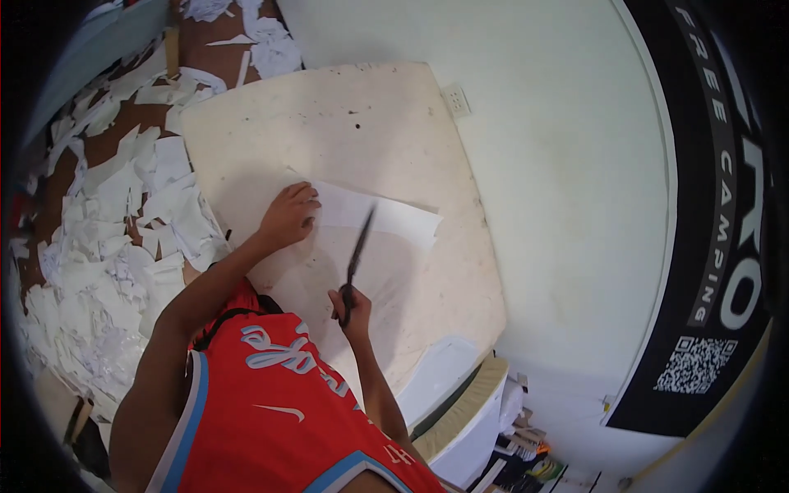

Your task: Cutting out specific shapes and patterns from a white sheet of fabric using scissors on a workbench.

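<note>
A strip of white paper [374, 215] lies slanting across the pale table top. My left hand [292, 215] is at its left end, fingers bent over the paper and closed on its edge. Black-handled scissors [358, 251] are in my right hand [353, 312], with fingers wrapped round the handles. Their dark blades point away from me, the tips over the paper's near part; the blades look together. Below the strip, a fainter pale sheet or film [329, 263] seems to lie on the table, its outline hard to make out.
Many torn white paper scraps [123, 214] cover the brown floor to the left. A light wall with a socket [456, 99] and a black banner [699, 353] stand on the right. Near the table's [288, 107] lower right is a white bin-like container [460, 411] with a tan rim.
</note>
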`<action>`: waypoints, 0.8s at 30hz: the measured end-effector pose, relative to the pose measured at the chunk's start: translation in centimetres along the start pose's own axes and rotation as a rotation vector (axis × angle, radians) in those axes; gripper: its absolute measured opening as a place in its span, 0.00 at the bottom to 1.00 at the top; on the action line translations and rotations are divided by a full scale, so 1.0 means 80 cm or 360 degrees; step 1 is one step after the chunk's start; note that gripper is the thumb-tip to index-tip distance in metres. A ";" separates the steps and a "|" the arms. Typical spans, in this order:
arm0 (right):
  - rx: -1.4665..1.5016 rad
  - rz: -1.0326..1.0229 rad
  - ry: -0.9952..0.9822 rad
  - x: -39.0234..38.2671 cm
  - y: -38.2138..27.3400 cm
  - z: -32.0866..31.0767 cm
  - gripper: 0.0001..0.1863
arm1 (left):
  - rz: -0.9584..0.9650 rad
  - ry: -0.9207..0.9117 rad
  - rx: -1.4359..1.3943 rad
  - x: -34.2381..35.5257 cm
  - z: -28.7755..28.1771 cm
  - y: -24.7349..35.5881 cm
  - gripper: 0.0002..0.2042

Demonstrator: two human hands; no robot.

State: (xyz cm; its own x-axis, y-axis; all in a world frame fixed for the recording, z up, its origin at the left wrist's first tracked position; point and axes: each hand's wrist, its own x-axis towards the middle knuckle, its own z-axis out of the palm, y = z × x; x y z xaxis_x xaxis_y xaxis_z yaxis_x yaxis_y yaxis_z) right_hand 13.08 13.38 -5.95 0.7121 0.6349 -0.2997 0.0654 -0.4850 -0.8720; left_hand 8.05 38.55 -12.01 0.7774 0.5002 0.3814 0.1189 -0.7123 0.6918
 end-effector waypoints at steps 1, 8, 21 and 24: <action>0.0002 -0.0013 0.0042 -0.007 0.005 -0.005 0.15 | 0.0018 0.0018 -0.0020 0.001 0.003 -0.001 0.14; 0.0313 0.0410 -0.0075 -0.086 0.015 -0.020 0.12 | -0.0037 -0.0011 -0.0007 -0.003 -0.003 0.000 0.15; 0.0480 0.0886 -0.0300 -0.182 0.095 -0.023 0.12 | 0.0054 -0.0154 0.0080 -0.011 -0.026 0.007 0.19; 0.0160 0.0680 -0.0502 -0.110 0.051 -0.013 0.13 | 0.0063 -0.0227 0.0097 -0.014 -0.037 0.004 0.19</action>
State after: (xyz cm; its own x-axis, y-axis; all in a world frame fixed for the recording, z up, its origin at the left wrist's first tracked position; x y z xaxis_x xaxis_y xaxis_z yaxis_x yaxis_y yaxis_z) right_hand 7.83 5.17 -6.49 0.4153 0.5510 -0.7238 -0.2625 -0.6892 -0.6753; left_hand 5.38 39.20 -10.39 0.8615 0.3990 0.3139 0.1202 -0.7610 0.6375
